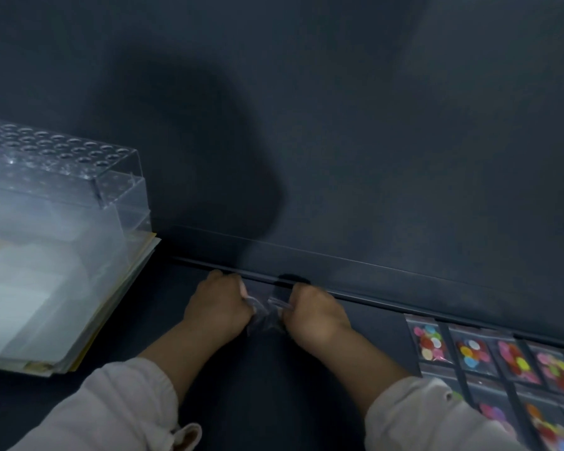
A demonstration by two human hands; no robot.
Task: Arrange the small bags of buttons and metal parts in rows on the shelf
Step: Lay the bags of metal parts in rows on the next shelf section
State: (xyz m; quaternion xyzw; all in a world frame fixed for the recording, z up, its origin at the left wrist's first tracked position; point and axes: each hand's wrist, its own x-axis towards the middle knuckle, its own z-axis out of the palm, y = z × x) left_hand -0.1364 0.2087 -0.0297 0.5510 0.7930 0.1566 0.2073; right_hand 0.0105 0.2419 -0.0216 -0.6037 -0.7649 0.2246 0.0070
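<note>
Nearest to you, your pale sleeves (pixel 121 408) come in from the bottom edge, and at your lower right the rows of button bags (pixel 515 369) already lie flat on the dark shelf (pixel 274 385). There are at least two lines of them, side by side, with bright buttons showing through the clear fronts. So part of the arranging looks done, though the frame cuts the rows off and you cannot count them. A little further in, your left hand (pixel 219 304) and right hand (pixel 316 310) sit close together. The fingers of both are curled and pinch a small bag (pixel 267 315) between them, one hand at each side, low over the shelf and well left of the laid rows. It is too blurred to tell what it contains. By my reading this bag has yet to be placed, and the dark stretch between your hands and the rows looks like room for it. To your left a stack of folders (pixel 46 304) carries a clear box (pixel 62 170) with a top full of round holes. Beyond your hands a narrow ledge (pixel 372 271) runs along the rear, and above it rises the plain dark back wall (pixel 372 125), dimly lit and in shadow.
</note>
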